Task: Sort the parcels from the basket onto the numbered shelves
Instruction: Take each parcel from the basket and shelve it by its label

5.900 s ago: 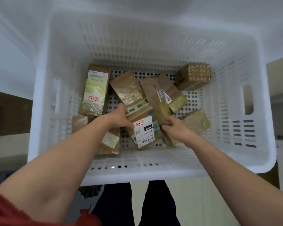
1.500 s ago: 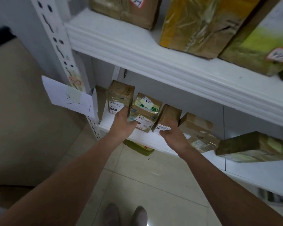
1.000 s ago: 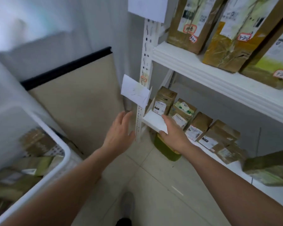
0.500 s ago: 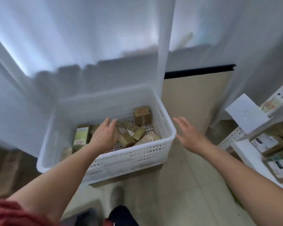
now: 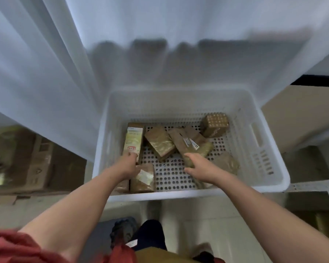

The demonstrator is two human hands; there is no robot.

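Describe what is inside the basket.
Brown taped parcels lie in the basket, a dotted box at the back. The left hand and right hand cover parcel ends; anything beneath the parcels is hidden.

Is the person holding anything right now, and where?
Left hand grips the pale-labelled parcel by its near end; right hand grips a taped brown parcel by its near end.

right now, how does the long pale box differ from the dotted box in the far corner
The long box is slim, along the basket's left wall; the dotted box is squat, in the far right corner. The long box shows a pale yellow-green label; the dotted box shows pale dots on brown. The left hand touches the long box, not the dotted box. Both are cardboard.
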